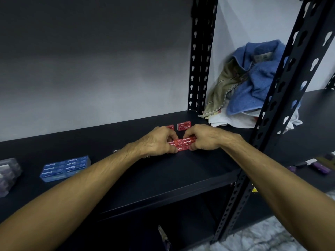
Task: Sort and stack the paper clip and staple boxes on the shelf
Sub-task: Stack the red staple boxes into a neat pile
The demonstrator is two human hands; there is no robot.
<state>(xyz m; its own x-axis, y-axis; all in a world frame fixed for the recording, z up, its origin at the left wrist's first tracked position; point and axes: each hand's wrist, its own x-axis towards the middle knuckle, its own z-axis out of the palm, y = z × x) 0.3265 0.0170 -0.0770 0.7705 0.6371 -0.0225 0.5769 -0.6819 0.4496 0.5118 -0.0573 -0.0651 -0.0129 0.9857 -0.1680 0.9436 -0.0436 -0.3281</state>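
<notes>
Red staple boxes [182, 144] sit pinched between both hands' fingers [175, 140].

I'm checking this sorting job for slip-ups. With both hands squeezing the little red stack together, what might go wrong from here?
1. The red staple boxes are pinched between the left hand and right hand; uneven pressure could pop one out of line.
2. Two loose red boxes sit just behind the hands; knuckles might knock them.
3. The blue staple stack sits near the shelf's front edge, close to the left forearm; a sweep could push it off.
</notes>
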